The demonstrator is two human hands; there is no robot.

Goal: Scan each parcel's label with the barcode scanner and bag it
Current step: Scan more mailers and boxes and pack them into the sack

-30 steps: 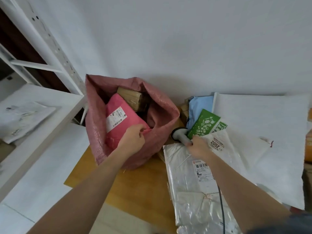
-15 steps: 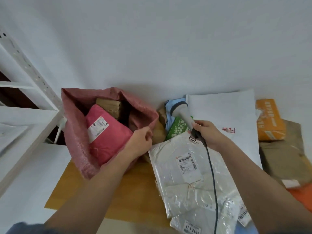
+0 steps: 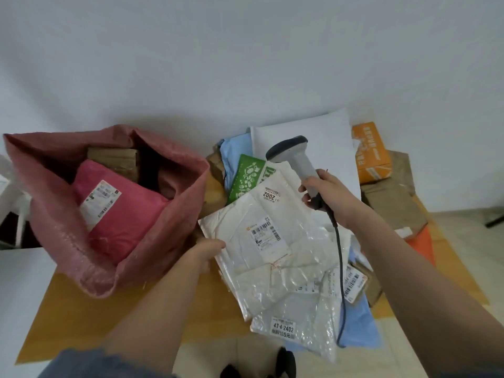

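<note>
My right hand (image 3: 331,196) grips a grey barcode scanner (image 3: 296,156), held above the parcel pile with its head pointing left and its cable hanging down. My left hand (image 3: 208,251) holds the left edge of a white plastic parcel (image 3: 245,241) whose barcode label (image 3: 266,236) faces up. To the left, a pink woven sack (image 3: 68,241) stands open, with a pink parcel (image 3: 128,222) and a brown box (image 3: 114,158) inside.
More parcels lie piled on brown cardboard (image 3: 95,317): a green-printed one (image 3: 245,178), a blue one (image 3: 234,151), a large white one (image 3: 313,132), an orange box (image 3: 371,151), brown packets (image 3: 392,203) and another clear-bagged parcel (image 3: 294,320). A white wall stands behind.
My left hand left the sack's rim and took hold of the white parcel's edge. My right hand lifted the scanner off the pile. The view shifted right.
</note>
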